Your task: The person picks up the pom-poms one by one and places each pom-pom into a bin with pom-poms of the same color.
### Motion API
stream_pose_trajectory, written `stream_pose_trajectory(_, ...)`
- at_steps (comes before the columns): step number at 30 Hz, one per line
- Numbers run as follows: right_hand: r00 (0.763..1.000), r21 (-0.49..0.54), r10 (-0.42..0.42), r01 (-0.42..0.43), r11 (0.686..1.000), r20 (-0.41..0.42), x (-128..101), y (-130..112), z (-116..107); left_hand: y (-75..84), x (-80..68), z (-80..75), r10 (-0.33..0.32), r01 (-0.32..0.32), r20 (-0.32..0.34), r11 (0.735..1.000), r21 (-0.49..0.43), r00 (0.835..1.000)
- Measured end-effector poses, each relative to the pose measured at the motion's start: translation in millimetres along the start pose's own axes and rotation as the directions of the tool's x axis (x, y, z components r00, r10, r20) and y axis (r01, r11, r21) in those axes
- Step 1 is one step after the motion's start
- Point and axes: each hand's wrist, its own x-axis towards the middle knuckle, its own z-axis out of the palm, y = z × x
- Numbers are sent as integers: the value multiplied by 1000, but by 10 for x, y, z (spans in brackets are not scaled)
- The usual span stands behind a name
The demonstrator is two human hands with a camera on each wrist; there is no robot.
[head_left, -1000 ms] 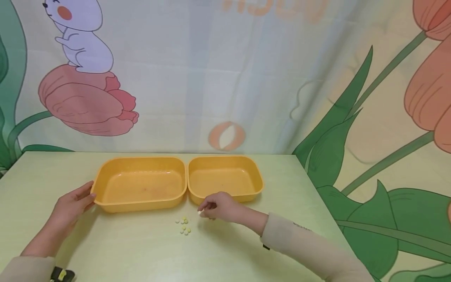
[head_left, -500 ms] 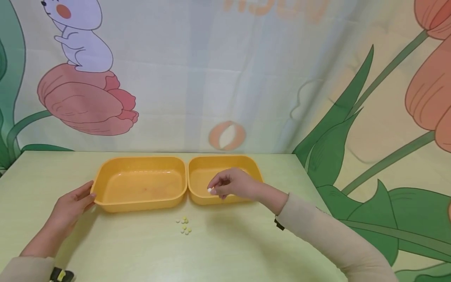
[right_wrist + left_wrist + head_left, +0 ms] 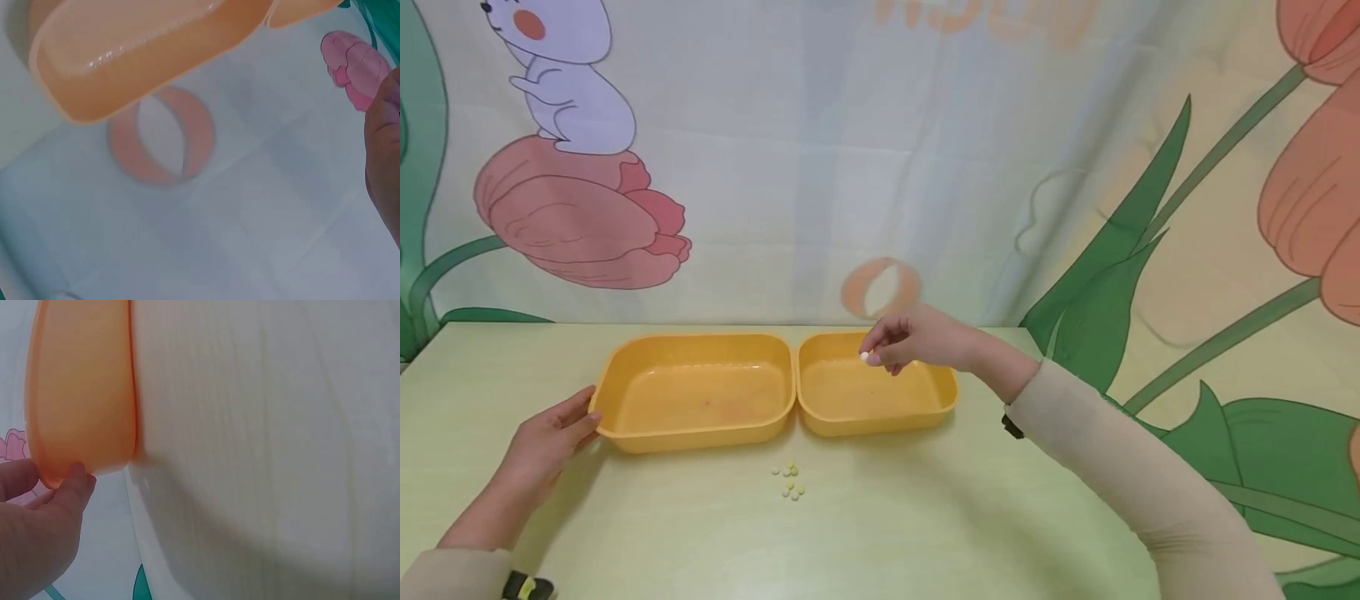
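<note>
Two orange trays stand side by side on a pale green table [image 3: 925, 533]. My right hand [image 3: 910, 343] hovers over the right tray [image 3: 820, 417] and pinches a small white tablet [image 3: 865, 357] between thumb and fingertip. My left hand [image 3: 553, 437] lies at the left end of the left tray [image 3: 700, 429], its straight fingers [image 3: 72, 487] touching the tray's corner [image 3: 81, 394]. A small cluster of several yellowish tablets [image 3: 790, 482] lies on the table in front of the trays. Both trays look empty inside.
A hanging cloth printed with a rabbit, tulips and green leaves [image 3: 1097, 317] closes off the back and right side. The table edge runs diagonally at the right [image 3: 1060, 392]. The right wrist view shows the right tray [image 3: 144, 56] against the cloth.
My right hand has lifted from the table near the tablet cluster with a white tablet and moved up and back over the right tray. My left hand has stayed put.
</note>
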Motion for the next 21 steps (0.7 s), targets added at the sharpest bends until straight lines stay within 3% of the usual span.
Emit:
stream_pose_trajectory(12,996,-65,-43,48,997,72,295,-81,-351,25,-9,-27,14,-14,30,1000,-1,999)
stream_pose_trajectory(21,992,-111,16,-2,994,125,545,-24,-487,-28,0,-63,54,-53,51,998,-33,997)
